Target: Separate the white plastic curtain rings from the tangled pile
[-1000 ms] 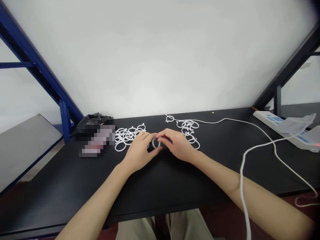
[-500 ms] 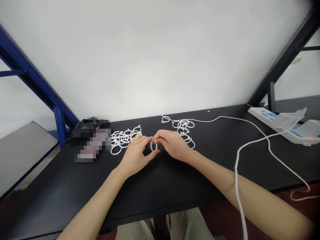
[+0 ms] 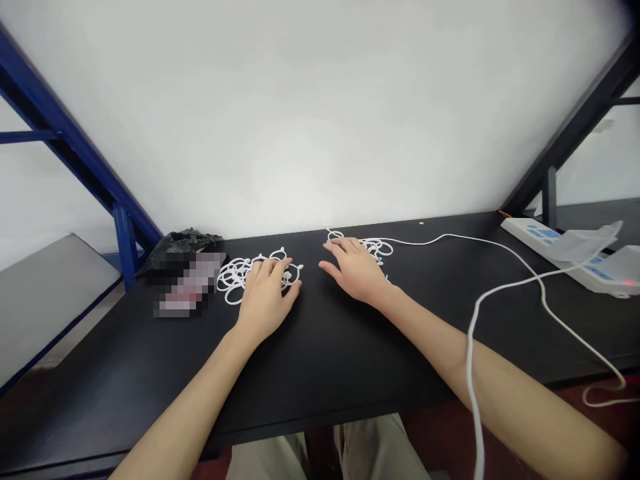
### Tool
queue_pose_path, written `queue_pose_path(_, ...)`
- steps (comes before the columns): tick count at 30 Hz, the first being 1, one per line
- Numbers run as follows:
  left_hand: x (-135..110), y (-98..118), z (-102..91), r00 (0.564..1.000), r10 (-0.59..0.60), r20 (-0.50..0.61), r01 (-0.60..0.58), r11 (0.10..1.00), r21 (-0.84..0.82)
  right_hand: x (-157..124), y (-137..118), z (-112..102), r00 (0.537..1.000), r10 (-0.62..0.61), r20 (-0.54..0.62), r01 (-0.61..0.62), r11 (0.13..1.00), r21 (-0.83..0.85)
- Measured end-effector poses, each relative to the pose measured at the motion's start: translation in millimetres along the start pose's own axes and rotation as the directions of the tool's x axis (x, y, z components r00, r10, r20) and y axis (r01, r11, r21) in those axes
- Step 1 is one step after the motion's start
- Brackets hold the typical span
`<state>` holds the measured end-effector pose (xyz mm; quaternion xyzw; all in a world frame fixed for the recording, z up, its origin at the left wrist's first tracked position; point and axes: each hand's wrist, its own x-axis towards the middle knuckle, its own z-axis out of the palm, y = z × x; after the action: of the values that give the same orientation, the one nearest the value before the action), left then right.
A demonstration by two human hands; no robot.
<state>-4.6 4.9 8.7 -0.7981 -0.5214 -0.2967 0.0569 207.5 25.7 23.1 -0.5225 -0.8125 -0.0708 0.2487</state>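
Observation:
My left hand (image 3: 265, 297) rests over a heap of white rings (image 3: 234, 272), its fingers spread and partly hiding them. One ring with a small knob, the nearest white ring (image 3: 299, 273), shows between its thumb and forefinger, which are apart. My right hand (image 3: 359, 275) is stretched out over a second group of white rings (image 3: 383, 248), palm down with the thumb held away. It covers much of that group, and no object shows in its grasp.
Left on the black table (image 3: 320, 360) lie a black plastic bag (image 3: 187, 241) and a blurred-out item (image 3: 193, 287). A white cable (image 3: 475, 373) crosses above my right forearm to a white device with blue labels (image 3: 550, 240). A wall (image 3: 320, 133) stands behind.
Both hands were together in the middle around a white ring. They have parted: the left moved left to its heap, the right is further right and open. The ring now lies by my left hand.

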Motion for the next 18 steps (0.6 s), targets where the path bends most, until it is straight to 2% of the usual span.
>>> queue_pose_path(5,-1,-2,1.7,0.998,-0.056,0.029,0.053,0.995,0.084,-2,8,14,0.989,0.057,0.135,-0.033,0.985,-0.171)
queue_pose_path(12,-1,-2,2.8,0.998,-0.053,0.035,0.048,0.992,0.113,2,7,22,0.990,-0.039,0.139,0.080,0.948,-0.308)
queue_pose_path(18,0,-5,3.4,0.999,-0.042,0.014,0.040,0.992,0.121,28,13,31,0.979,0.040,0.200,0.039,0.926,-0.376)
